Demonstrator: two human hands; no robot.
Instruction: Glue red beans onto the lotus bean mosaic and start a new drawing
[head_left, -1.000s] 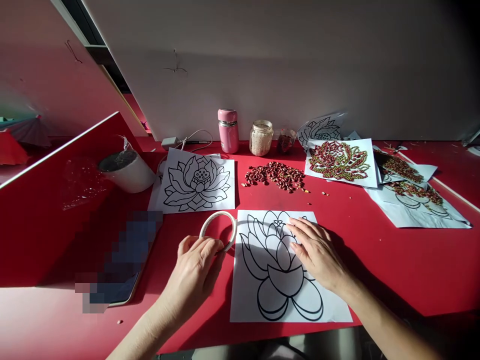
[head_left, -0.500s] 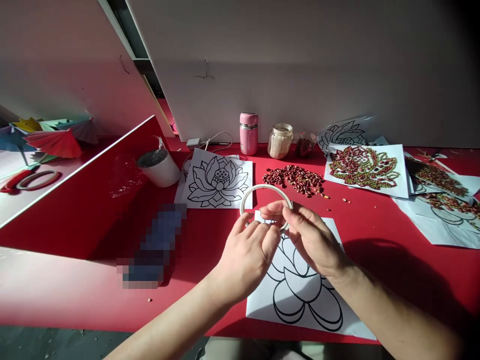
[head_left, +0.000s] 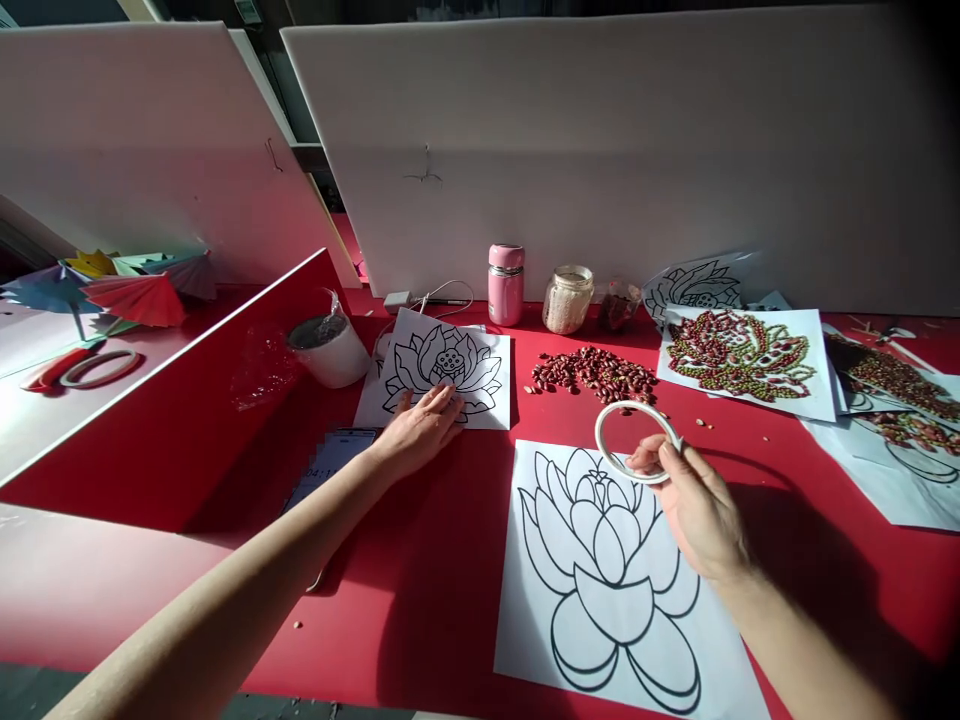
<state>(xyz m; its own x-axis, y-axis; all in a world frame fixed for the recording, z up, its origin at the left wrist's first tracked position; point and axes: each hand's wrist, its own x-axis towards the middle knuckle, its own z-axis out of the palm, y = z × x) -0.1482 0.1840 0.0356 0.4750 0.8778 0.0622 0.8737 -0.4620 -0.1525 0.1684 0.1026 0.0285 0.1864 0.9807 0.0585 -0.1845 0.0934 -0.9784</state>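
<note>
My right hand (head_left: 701, 495) pinches a thin white roll of tape (head_left: 613, 455), held up over the upper right part of a large lotus line drawing (head_left: 615, 620). My left hand (head_left: 424, 425) lies with its fingers stretched out on the lower edge of a smaller lotus drawing (head_left: 487, 350), touching the paper. Behind the tape sits a heap of red beans (head_left: 596, 372). A phone (head_left: 337, 455) lies on the red table, partly hidden under my left forearm.
At the back stand a pink flask (head_left: 506, 285), a glass jar (head_left: 568, 300) and a white cup (head_left: 330, 350). A bean-covered lotus picture (head_left: 739, 355) lies to the right. On the left are a slanted red board (head_left: 187, 430), paper umbrellas (head_left: 139, 290) and another tape roll (head_left: 100, 369).
My hands have parted. The left let go of the tape roll and moved left onto the smaller drawing. My right hand carried the roll to the right, uncovering the large drawing.
</note>
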